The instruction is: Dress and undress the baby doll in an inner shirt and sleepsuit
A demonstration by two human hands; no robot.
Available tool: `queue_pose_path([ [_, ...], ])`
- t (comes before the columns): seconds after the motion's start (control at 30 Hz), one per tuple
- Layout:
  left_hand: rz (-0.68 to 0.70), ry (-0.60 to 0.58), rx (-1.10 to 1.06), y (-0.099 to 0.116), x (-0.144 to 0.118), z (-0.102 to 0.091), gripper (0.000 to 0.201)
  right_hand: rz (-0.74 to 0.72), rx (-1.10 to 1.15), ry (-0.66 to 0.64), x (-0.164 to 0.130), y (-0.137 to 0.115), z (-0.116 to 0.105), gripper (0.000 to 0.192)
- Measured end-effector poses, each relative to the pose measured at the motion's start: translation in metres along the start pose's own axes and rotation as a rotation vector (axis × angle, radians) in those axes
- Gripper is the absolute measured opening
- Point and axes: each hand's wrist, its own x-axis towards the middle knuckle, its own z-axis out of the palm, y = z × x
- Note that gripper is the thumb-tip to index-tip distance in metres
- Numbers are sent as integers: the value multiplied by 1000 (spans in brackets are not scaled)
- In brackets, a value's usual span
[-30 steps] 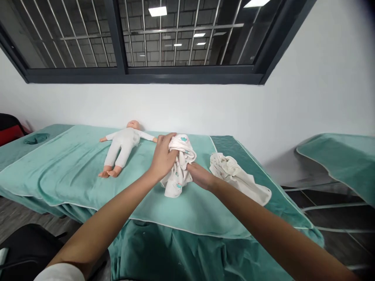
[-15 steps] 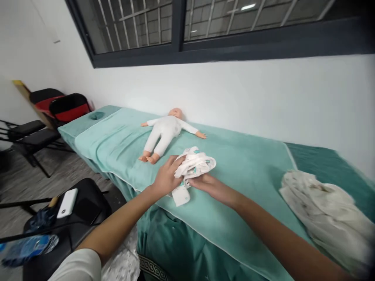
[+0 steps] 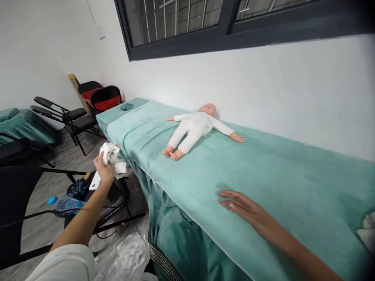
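Observation:
My left hand (image 3: 104, 171) is closed around a bunched white cloth (image 3: 113, 154) with small green prints, held above the black folding chair beside the bed. Part of the cloth dangles to the right of my fingers. My right hand (image 3: 241, 205) is over the front part of the green-covered bed (image 3: 272, 171), holding nothing, fingers stretched out and a little apart. Whether it touches the cover I cannot tell. A baby doll (image 3: 195, 127) in a white suit lies on its back on the bed, arms spread, feet toward me, beyond both hands.
On the black chair (image 3: 102, 212) are a water bottle (image 3: 66, 205), a white phone-like object (image 3: 95, 181) and a dark crumpled bag (image 3: 79, 189). Folding chairs (image 3: 80, 123) stand at the bed's far left end. A whitish cloth (image 3: 367, 232) lies at the right edge.
My right hand has let go of the printed cloth and stays over the bed. My left hand has carried it left, off the bed and over the chair. The view has turned left.

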Motion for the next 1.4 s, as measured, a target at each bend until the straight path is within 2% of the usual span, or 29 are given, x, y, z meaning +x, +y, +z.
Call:
queue_pose_path([
  [0.03, 2, 67, 58, -18, 2, -3, 60, 1, 2, 33, -5, 3, -5, 48],
  [0.1, 0, 90, 155, -54, 0, -6, 62, 17, 4, 103, -15, 10, -13, 47],
  [0.2, -20, 6, 294, -105, -7, -10, 61, 67, 7, 191, -32, 26, -26, 45],
  [0.3, 26, -119, 450, -144, -11, -16, 64, 123, 50, 281, -46, 42, -36, 47],
  [0.47, 112, -321, 702, -188, -15, -17, 65, 181, 196, 355, -56, 48, -37, 53],
  [0.63, 167, -563, 839, -208, -32, -8, 68, 167, 289, 421, -56, 51, -33, 52],
  [0.7, 143, -603, 848, -208, -37, -5, 71, 158, 276, 416, -55, 55, -34, 51],
  [0.83, 160, -542, 860, -202, -39, -3, 66, 82, 173, 428, -58, 55, -28, 48],
  [0.97, 412, -404, 708, -197, -41, 14, 59, -36, -36, 451, -68, 40, -1, 38],
  [1.0, 480, -402, 621, -194, -44, 23, 57, -73, -102, 421, -71, 36, 8, 34],
  [1.07, 586, -459, 425, -182, -58, 44, 51, -118, -188, 275, -81, 30, 28, 28],
  [1.13, 658, -565, 228, -158, -85, 63, 46, -134, -232, 160, -94, 29, 45, 24],
  [1.23, 757, -765, -20, -107, -145, 76, 49, -135, -260, 136, -118, 35, 58, 19],
  [1.33, 810, -882, -149, -55, -211, 68, 56, -146, -304, 276, -145, 47, 50, 23],
  [1.4, 942, -1020, -203, -29, -247, 58, 53, -147, -347, 448, -163, 57, 35, 26],
])
